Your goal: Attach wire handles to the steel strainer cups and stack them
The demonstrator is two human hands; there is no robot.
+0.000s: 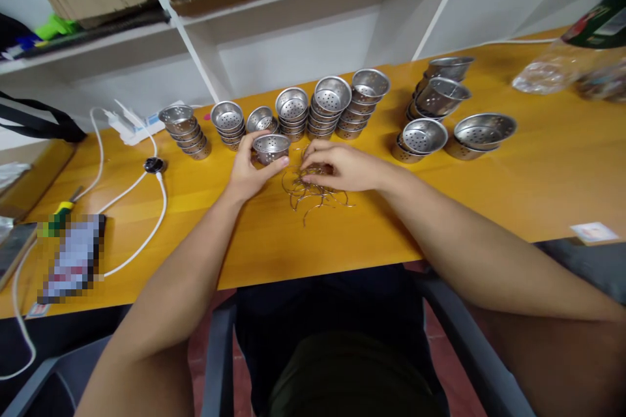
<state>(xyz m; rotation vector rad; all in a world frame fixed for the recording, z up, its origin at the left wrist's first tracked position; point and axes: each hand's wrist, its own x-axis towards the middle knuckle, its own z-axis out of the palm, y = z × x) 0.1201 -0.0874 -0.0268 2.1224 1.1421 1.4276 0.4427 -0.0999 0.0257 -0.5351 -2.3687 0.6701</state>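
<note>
My left hand [249,171] is closed around a small perforated metal cup [272,150], thumb along its near right side and fingers at its far left. The cup's open mouth faces up. Just to the right, my right hand [332,166] reaches down into a tangled heap of thin curved wires [313,199], fingers bent and close together. Whether a wire is pinched between those fingertips is hidden. Behind both hands stand stacks of similar perforated cups [323,107], with a shorter stack [259,120] directly behind the held cup.
More perforated cups [484,133] stand to the right. At left are a stack [183,130], a power strip [141,129], white cables [163,208], a screwdriver [61,214] and a pixelated object [73,257]. A plastic bottle [552,71] lies at far right. White shelves [293,39] rise behind.
</note>
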